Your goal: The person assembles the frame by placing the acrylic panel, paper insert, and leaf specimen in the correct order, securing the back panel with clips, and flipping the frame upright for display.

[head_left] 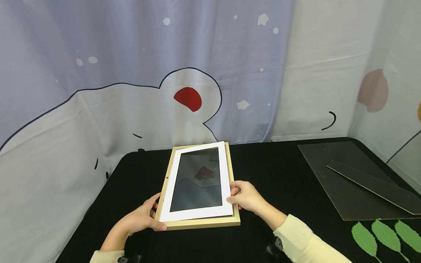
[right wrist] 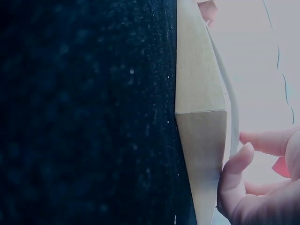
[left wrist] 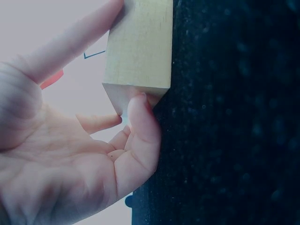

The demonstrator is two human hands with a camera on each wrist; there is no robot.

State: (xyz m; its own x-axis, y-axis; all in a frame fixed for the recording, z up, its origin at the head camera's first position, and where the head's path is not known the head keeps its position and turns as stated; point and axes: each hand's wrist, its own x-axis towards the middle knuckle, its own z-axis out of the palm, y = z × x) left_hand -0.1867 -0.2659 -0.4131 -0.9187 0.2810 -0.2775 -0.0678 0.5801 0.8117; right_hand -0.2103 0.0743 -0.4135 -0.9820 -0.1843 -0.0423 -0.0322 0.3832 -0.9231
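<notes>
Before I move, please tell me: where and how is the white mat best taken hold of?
Probably best to pinch the white mat by its right edge, coming from the right, thumb on top: it lies askew on the frame, and in the right wrist view an edge stands above the frame. The right hand pinches it there.

The black, round-cornered counter [head_left: 273, 164] is stretching out here, and a pale wooden rectangular frame [head_left: 197, 223] is lying left of centre; over right, a flat dark-grey board [head_left: 332, 164] is resting, three green saw-edged leaves [head_left: 385, 235] lying nearer.
</notes>
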